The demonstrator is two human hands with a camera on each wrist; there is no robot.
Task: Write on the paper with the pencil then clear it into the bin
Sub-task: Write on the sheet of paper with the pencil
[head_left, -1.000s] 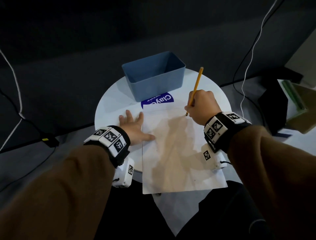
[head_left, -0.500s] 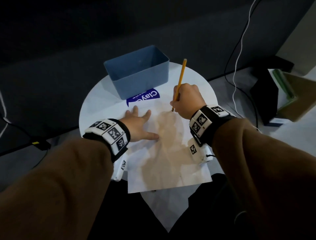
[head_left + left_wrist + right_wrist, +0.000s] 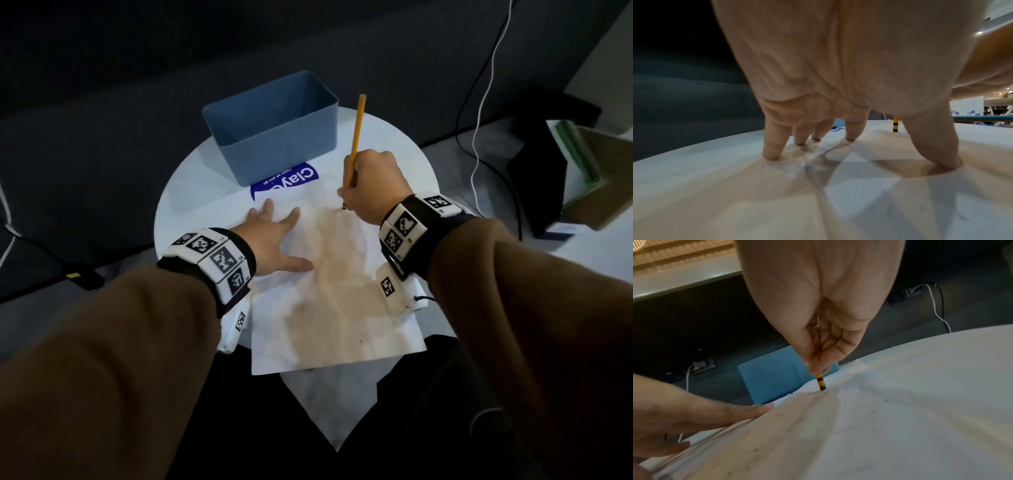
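A white sheet of paper [image 3: 342, 291] with a brownish stain lies on the round white table [image 3: 191, 192], overhanging its near edge. My left hand [image 3: 274, 240] presses flat on the paper's left part, fingers spread [image 3: 772, 146]. My right hand [image 3: 373, 185] grips a yellow pencil [image 3: 356, 137] nearly upright, its black-banded end [image 3: 821, 382] touching the paper near the far edge. In the left wrist view the pencil [image 3: 895, 124] shows beyond my thumb. The blue bin [image 3: 274, 133] stands at the table's far side, just beyond the paper, and looks empty.
A blue label [image 3: 291, 181] lies partly under the bin and paper. More white paper [image 3: 332, 404] hangs below the table's near edge. White and black cables [image 3: 479, 137] run on the floor at right, beside a dark box [image 3: 537, 192] and stacked items. A dark wall stands behind.
My right hand with the pencil has shifted slightly left along the paper's far edge. My left hand has moved a little further onto the sheet. The head view has also shifted.
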